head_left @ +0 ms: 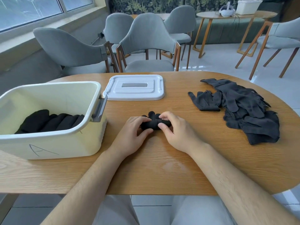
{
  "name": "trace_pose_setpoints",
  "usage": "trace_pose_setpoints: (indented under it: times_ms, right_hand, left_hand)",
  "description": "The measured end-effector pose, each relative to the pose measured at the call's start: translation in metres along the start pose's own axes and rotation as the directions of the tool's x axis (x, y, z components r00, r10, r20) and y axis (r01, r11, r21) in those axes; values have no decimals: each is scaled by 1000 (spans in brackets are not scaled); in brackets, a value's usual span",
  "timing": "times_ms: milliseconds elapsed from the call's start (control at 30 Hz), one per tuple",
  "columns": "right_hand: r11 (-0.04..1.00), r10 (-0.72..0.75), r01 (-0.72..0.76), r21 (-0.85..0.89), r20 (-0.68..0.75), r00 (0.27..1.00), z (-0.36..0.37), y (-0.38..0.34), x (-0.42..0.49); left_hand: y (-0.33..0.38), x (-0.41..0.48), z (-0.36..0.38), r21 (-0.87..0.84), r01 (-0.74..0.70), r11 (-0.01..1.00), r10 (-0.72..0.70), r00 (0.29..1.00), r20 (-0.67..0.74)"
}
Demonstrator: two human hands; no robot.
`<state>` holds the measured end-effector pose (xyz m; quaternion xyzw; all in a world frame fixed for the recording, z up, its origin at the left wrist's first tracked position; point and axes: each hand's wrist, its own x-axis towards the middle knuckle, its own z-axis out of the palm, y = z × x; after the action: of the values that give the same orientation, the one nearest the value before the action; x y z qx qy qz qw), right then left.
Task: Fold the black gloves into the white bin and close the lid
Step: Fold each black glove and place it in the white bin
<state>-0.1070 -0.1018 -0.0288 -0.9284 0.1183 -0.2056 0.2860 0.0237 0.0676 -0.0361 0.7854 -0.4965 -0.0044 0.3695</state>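
Note:
A rolled-up black glove (152, 122) lies on the wooden table in front of me. My left hand (132, 135) grips its left end between thumb and fingers. My right hand (177, 132) pinches its right end. The white bin (53, 140), marked with an "A", stands open at the left and holds several folded black gloves (48, 121). Its white lid (134, 87) lies flat on the table behind the rolled glove. A pile of loose black gloves (241, 108) sits at the right.
The wooden table (162, 168) has a rounded right end and a near edge just above my lap. Grey chairs (146, 46) stand behind the far edge. A second round table (235, 15) with a white tub stands at the back right.

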Motion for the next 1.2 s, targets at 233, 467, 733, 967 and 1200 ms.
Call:
trace_pose_setpoints:
  times_ms: [233, 467, 733, 967, 1200]
  right_hand:
    - [984, 173, -173, 38, -5, 985, 8, -1, 18]
    - [970, 194, -210, -122, -132, 972, 20, -6, 39]
    - [959, 45, -21, -281, 78, 996, 5, -12, 15]
    - [920, -44, 12, -393, -73, 996, 14, -17, 16]
    - [971, 158, -97, 219, -283, 946, 11, -40, -1]
  left_hand:
    - [7, 15, -1, -72, 82, 994, -85, 996, -37]
    - [5, 31, 11, 191, 105, 976, -71, 982, -173]
    - [-3, 14, 2, 202, 7, 979, -6, 1000, -9]
    - [11, 8, 10, 247, -5, 969, 22, 998, -66]
    - [28, 8, 8, 409, -156, 899, 263, 940, -219]
